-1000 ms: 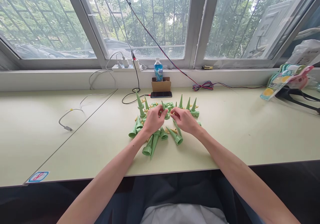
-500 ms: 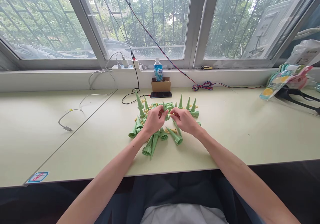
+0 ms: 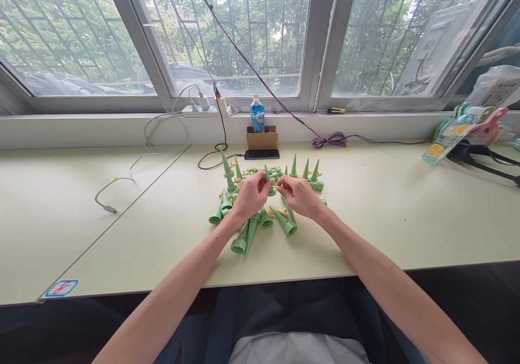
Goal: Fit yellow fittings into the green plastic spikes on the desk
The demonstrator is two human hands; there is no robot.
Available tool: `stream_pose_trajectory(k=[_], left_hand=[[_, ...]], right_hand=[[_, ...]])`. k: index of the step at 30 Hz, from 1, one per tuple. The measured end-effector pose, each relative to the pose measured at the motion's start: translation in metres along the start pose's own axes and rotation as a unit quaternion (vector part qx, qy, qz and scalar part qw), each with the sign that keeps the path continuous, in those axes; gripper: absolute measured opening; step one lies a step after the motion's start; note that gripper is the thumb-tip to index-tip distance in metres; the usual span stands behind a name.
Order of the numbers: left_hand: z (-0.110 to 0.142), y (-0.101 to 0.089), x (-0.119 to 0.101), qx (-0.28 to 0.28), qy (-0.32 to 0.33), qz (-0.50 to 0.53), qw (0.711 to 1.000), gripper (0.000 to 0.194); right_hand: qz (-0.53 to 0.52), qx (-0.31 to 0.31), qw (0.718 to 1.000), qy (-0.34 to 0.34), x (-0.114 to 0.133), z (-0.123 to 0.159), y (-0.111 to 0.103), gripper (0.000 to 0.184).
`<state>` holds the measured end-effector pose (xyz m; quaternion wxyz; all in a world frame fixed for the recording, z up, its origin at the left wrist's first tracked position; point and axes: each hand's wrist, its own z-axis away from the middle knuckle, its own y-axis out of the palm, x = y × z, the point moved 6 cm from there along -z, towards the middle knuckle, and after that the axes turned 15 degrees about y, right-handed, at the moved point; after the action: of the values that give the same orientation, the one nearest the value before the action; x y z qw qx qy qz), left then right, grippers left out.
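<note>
My left hand (image 3: 251, 195) is closed round a green plastic watering spike (image 3: 267, 173), its pointed tip up above my fingers. Pinched in my right hand (image 3: 300, 195) is a small yellow valve piece (image 3: 277, 187), right against the side of that spike; whether it sits in the hole is hidden by my fingertips. Several more green spikes lie about my hands, among them one on its side (image 3: 284, 221) with its threaded opening toward me. Small yellow valve pieces (image 3: 280, 212) are just behind it. Other spikes (image 3: 293, 166) stand upright beyond my right hand.
At the back of the table a phone (image 3: 262, 154) lies before a small cardboard box (image 3: 268, 139) and a blue-labelled bottle (image 3: 257, 114). A white cable (image 3: 109, 208) lies at left. Coiled wires (image 3: 330, 139) and a black-handled object (image 3: 483, 155) are to the right.
</note>
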<state>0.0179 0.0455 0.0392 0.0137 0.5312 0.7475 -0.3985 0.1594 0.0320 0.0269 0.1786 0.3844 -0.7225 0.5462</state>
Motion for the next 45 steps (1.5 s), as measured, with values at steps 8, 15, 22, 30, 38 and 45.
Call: stream_pose_trajectory(k=[8,15,22,30,38,45], left_hand=[[-0.0005,-0.0005,0.0,0.001,-0.006,0.0,1.0,0.03],[0.0001,-0.0001,0.0013,0.0,-0.006,0.007,1.0,0.029],[0.0004,0.0,0.0007,0.004,-0.006,0.002,1.0,0.024],[-0.0001,-0.001,-0.0025,0.006,0.014,-0.002,1.0,0.022],[-0.0008,-0.0007,-0.0042,0.006,0.029,-0.001,1.0,0.024],[-0.0012,0.0003,-0.0042,0.015,0.035,-0.003,0.999,0.025]], right_hand=[[0.0,0.014,1.0,-0.005,0.0014,0.0016,0.0022,0.012],[-0.012,0.023,1.0,-0.012,0.004,0.0024,0.003,0.013],[-0.011,0.023,1.0,-0.009,0.0022,0.0014,0.0032,0.013],[-0.01,0.025,1.0,-0.006,-0.0003,0.001,0.0033,0.013],[-0.01,0.031,0.999,-0.005,-0.0018,0.0008,0.0047,0.012],[-0.004,0.041,0.999,0.002,-0.0028,0.0013,0.0064,0.012]])
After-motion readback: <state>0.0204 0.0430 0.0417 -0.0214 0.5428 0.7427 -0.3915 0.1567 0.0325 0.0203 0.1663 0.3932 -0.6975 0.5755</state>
